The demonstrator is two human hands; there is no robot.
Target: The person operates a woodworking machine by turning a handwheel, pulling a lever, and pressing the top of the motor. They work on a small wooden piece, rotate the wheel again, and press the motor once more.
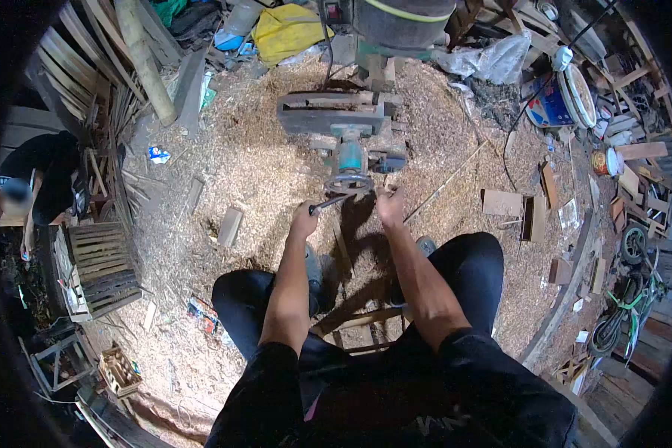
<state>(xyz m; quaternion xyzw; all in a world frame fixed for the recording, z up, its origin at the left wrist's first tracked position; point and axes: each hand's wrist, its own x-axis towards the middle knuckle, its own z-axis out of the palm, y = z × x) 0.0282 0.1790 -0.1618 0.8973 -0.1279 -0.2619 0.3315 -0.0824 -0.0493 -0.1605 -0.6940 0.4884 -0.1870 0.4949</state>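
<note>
My left hand (305, 220) is closed around a dark, rod-like tool (327, 203), whose far end reaches to the lower rim of a metal handwheel (349, 184). Just right of that wheel is my right hand (390, 207), its fingers curled together; what they hold, if anything, is hidden. The wheel sits at the near end of a machine with a teal body (350, 155). Behind it lies a long grey metal bed (330, 112) with a slot along its top.
Wood shavings (172, 231) cover the floor. Loose wood blocks (230, 226) lie left, with more (502, 202) at right. A slatted crate (103, 261) and another person (41, 179) are at far left. A blue bucket (549, 104) and a small motorbike (623, 299) stand right.
</note>
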